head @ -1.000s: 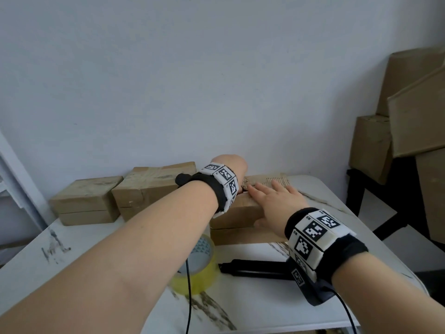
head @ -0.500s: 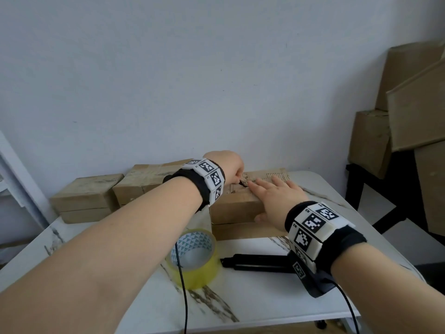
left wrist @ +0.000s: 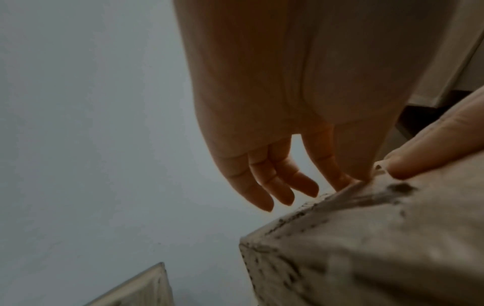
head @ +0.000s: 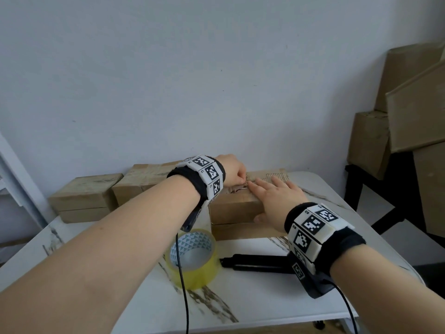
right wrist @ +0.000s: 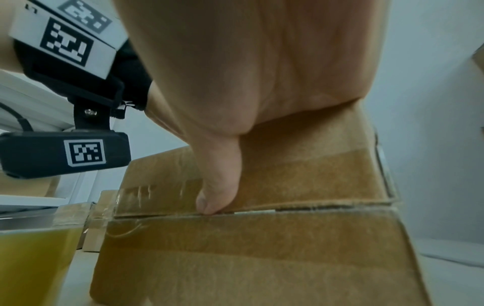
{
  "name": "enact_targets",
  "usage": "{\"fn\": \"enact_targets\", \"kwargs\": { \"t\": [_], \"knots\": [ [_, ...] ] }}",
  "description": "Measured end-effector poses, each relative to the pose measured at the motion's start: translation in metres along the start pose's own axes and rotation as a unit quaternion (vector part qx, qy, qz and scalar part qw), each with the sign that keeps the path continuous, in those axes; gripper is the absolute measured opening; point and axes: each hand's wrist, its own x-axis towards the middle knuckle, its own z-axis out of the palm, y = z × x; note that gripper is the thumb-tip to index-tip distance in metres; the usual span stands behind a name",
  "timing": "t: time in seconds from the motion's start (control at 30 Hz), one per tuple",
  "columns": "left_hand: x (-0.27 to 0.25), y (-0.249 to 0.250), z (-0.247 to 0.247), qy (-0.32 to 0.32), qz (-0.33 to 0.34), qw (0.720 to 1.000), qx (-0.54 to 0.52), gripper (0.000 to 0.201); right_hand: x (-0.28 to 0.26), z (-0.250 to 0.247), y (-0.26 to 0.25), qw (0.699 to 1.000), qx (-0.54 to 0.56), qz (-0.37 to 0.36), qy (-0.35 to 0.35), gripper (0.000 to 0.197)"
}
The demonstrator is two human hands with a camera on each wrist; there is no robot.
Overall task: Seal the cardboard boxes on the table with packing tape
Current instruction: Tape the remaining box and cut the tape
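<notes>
A brown cardboard box (head: 231, 208) lies at the back middle of the white table (head: 265, 302). My right hand (head: 274, 196) rests flat and open on its top. Its thumb (right wrist: 217, 186) points down the front face to the flap seam. My left hand (head: 237, 175) hovers over the box top just left of the right fingertips. Its thumb and index finger (left wrist: 348, 180) pinch a thin raised strip of clear tape (left wrist: 377, 167) there, and the other fingers hang loose. A yellow roll of packing tape (head: 192, 256) stands on the table in front of the box.
A black hand tool (head: 252, 262) lies beside the roll under my right wrist. Two more cardboard boxes (head: 84, 196) (head: 142, 182) sit at the back left against the wall. Larger boxes (head: 409, 104) are stacked on a black stand right of the table.
My left hand has lifted off the box's left end and now pinches at the top seam. The right hand stays flat on the box.
</notes>
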Motion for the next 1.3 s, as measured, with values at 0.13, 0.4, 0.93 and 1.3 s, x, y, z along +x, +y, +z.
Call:
{"fn": "enact_targets", "kwargs": {
  "t": [0.13,0.4,0.93,1.3],
  "knots": [
    [0.005,-0.001,0.007,-0.005,0.012,1.0,0.009,0.022,-0.001,0.002,0.0,1.0,0.0,0.001,0.005,0.084],
    [-0.001,-0.003,0.002,0.069,0.029,0.994,-0.077,0.016,0.0,0.001,0.0,1.0,-0.001,0.001,-0.001,0.084],
    [-0.15,-0.01,0.051,-0.123,-0.021,0.987,-0.099,0.046,-0.026,-0.035,-0.032,0.998,0.017,0.009,0.053,0.081],
    [-0.174,-0.039,0.051,0.079,-0.064,0.977,-0.189,0.024,-0.064,-0.013,-0.062,0.999,0.025,0.017,0.02,0.027]
  ]
}}
